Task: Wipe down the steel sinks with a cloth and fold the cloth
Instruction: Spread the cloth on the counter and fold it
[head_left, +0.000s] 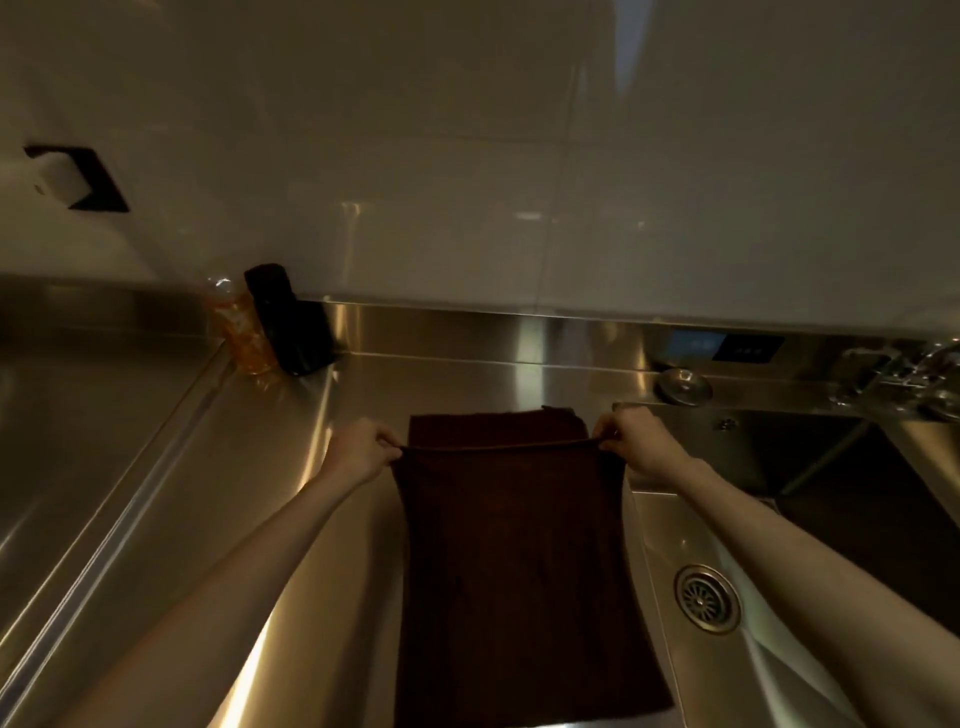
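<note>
A dark brown cloth (514, 566) lies spread on the steel counter (337, 415) between the two sinks, its near half folded over toward the wall. My left hand (361, 449) pinches the left corner of the folded edge. My right hand (631, 441) pinches the right corner, and the edge is stretched taut between them, a little short of the cloth's far end (498, 423). The right steel sink (810, 499) with its round drain (707, 598) lies beside my right arm. The left sink (78, 415) is at the left.
An orange-tinted plastic bottle (240, 332) and a black folded object (291, 325) stand against the steel backsplash at the counter's far left. A tap fitting (914, 374) and a round steel cap (683, 385) sit behind the right sink. A tiled wall rises behind.
</note>
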